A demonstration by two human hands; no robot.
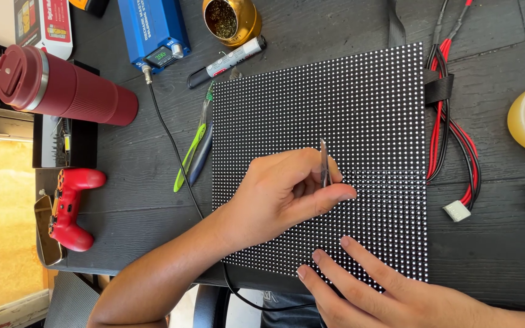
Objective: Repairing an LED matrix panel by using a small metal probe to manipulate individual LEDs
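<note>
Surface: dark wood-grain surface (129, 176) carrying an LED matrix panel (372, 103).
Left hand (281, 197): pinching tweezers (324, 163), upright over panel centre.
Right hand (390, 291): open, fingers flat on panel's near edge, just below the tweezers.

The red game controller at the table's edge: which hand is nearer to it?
Left. The left hand, pinching tweezers, is over the dotted panel, closer to the red game controller. The right hand rests farther away on the panel's near edge.
</note>
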